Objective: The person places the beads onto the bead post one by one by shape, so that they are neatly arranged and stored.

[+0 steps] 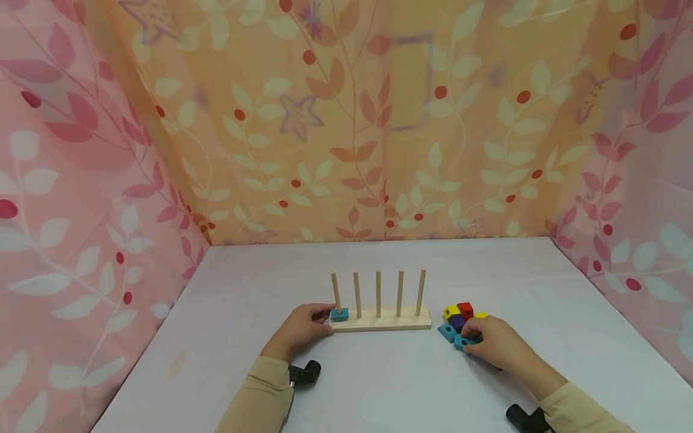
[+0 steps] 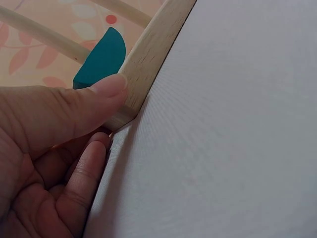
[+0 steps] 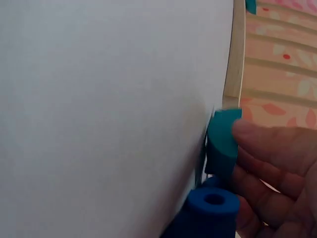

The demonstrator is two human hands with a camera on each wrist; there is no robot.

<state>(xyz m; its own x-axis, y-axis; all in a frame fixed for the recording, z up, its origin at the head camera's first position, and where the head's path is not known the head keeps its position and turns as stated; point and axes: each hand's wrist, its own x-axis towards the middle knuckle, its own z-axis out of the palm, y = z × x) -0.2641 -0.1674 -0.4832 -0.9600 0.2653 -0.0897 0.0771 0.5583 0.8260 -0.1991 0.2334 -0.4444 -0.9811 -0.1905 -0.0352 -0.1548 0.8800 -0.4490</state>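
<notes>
2 beige sleeves (image 1: 258, 394); 2 black wrist cameras (image 1: 308, 373).

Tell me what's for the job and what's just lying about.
Likely the job:
peg board, held by left hand
threaded teal block on leftmost peg
pinched teal block in right hand
loose blocks nearby

Just around:
floral backdrop
black wrist gadgets

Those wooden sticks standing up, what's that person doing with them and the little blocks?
A person's left hand holds the left end of a wooden base with five pegs. One blue block sits on the leftmost peg; the other four pegs are bare. The right hand pinches another blue block beside a small group of red, yellow, dark blue and blue blocks, right of the base.
</notes>
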